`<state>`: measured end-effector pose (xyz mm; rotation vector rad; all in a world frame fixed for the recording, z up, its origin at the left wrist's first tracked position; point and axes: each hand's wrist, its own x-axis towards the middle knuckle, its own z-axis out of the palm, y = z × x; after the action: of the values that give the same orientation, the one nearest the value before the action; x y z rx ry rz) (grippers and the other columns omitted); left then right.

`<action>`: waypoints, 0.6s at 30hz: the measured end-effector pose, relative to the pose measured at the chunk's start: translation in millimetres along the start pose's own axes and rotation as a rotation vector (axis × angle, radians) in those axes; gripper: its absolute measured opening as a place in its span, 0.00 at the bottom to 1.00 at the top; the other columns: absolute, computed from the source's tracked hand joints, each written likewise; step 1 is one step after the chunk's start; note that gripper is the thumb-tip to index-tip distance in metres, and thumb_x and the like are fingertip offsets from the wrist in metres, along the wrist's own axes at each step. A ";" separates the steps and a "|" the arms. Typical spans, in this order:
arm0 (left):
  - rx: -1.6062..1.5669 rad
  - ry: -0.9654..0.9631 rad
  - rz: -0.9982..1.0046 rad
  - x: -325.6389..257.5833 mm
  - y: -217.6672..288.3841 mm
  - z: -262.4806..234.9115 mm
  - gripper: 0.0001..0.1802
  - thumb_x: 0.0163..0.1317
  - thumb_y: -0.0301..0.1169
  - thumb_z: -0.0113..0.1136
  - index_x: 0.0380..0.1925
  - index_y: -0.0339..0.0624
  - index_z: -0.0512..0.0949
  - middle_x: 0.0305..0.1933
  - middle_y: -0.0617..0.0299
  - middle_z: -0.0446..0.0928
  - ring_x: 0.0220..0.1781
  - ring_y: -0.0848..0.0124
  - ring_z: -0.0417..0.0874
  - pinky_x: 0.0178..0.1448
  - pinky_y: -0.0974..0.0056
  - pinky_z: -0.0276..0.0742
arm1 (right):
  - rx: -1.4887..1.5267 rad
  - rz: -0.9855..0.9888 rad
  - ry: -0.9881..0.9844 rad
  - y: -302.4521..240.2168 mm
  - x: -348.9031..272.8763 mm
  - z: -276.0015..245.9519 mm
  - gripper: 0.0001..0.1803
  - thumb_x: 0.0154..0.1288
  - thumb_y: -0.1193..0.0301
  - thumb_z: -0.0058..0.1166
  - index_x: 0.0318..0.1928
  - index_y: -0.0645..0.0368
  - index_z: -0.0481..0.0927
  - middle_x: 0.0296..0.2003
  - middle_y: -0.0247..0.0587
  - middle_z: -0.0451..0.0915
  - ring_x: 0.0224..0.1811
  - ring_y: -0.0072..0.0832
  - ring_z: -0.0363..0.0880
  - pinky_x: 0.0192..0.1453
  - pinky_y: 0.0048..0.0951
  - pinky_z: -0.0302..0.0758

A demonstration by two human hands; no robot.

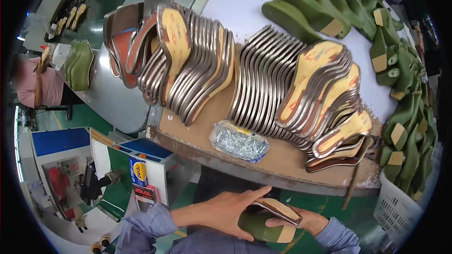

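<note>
In front of my body I hold a green shoe last [261, 229] with a tan patch at one end. A shoe insole [278, 210] with a brown-edged rim lies along its top. My left hand [222, 212] grips the last from the left, its fingers reaching over the near end. From the other side my right hand [301, 220] closes around the last and the insole, the thumb across the last. Beyond my hands, on the bench, sits a clear plastic bag of small nails [239, 143].
Rows of stacked insoles [263, 75] stand on a cardboard sheet [188, 134] on the bench. Green lasts [325, 4] lie at the far right, and more fill a white basket [398, 211]. A machine [94, 181] is at left, with small boxes [139, 171] beside it. Another person [40, 82] sits far left.
</note>
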<state>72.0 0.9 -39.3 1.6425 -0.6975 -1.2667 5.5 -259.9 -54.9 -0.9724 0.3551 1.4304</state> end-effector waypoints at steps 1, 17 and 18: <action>-0.063 0.014 -0.014 -5.3 -11.6 5.9 0.70 0.45 0.49 0.79 0.77 0.37 0.40 0.62 0.38 0.73 0.56 0.44 0.82 0.60 0.52 0.79 | -0.051 0.004 -0.020 7.9 10.9 -4.1 0.37 0.65 0.55 0.69 0.67 0.60 0.72 0.57 0.35 0.79 0.60 0.21 0.74 0.64 0.24 0.71; -0.747 0.628 0.352 -28.0 -131.9 177.8 0.63 0.51 0.51 0.70 0.78 0.38 0.43 0.72 0.49 0.62 0.69 0.58 0.71 0.71 0.54 0.68 | 0.041 -0.839 0.317 170.4 66.0 43.2 0.36 0.75 0.51 0.51 0.69 0.69 0.67 0.65 0.56 0.72 0.62 0.38 0.77 0.65 0.42 0.75; -0.865 0.625 0.383 -22.5 -133.5 178.7 0.56 0.57 0.54 0.63 0.77 0.37 0.48 0.72 0.49 0.63 0.67 0.60 0.73 0.67 0.57 0.73 | -0.101 -0.843 0.473 176.5 70.9 46.3 0.36 0.76 0.53 0.53 0.72 0.65 0.62 0.63 0.52 0.73 0.60 0.36 0.77 0.64 0.41 0.74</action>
<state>-116.6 18.6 -159.3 1.0061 -0.0281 -0.5693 -161.7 -204.6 -140.4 -1.3332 0.1723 0.4511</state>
